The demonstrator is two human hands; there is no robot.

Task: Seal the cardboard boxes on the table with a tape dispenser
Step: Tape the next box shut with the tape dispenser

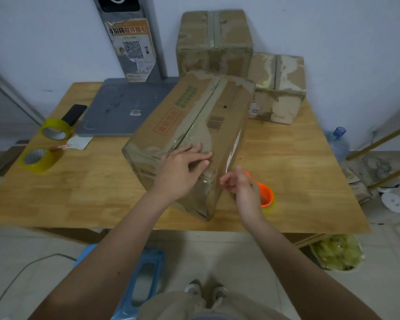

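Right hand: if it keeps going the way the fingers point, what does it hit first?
Probably the near right side of the cardboard box. The right hand has its fingers curled toward that wall, just short of it; depth is unclear, so contact may already exist.

Bare forearms, khaki trousers, grey sneakers

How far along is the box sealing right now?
Done, apparently: the upper back box has tape along its seam. In hand: the left hand presses tape onto the front box, while the right hand holds the orange tape dispenser. Left: the lower back box; its tape is unclear.
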